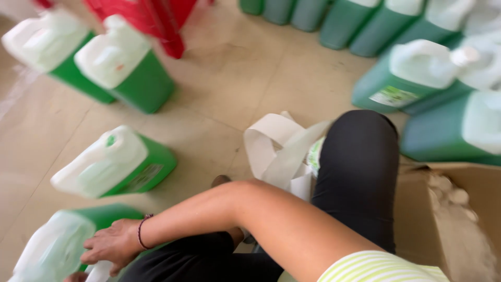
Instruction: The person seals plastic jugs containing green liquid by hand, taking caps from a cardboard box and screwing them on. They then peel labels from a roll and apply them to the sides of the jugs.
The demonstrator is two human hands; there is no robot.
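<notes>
At the far left, low in the view, a jug [55, 245] of green liquid lies tilted on the tiled floor [229, 78], its pale upper part toward the camera. One hand [112, 244], a dark cord bracelet [140, 232] at the wrist, rests against the jug's right side, fingers curled down onto something white at the bottom edge; which of the person's hands it is cannot be told from the arm that crosses the view. Whether the fingers clamp the white piece or only touch it cannot be told either. A sliver of what may be a second hand shows at the bottom edge under the jug, too little to judge.

Just above, a second jug [117, 162] lies on its side, apart from the first. Farther up, two more jugs [88, 57] stand side by side, with a red stool [156, 21] behind them.

In the middle, white paper strips [276, 146] loop on the floor beside the person's knee [360, 156] in black cloth.

To the right, a cluster of green jugs [417, 73] stands close together, blurred. Below them sits an open cardboard box [417, 209].
</notes>
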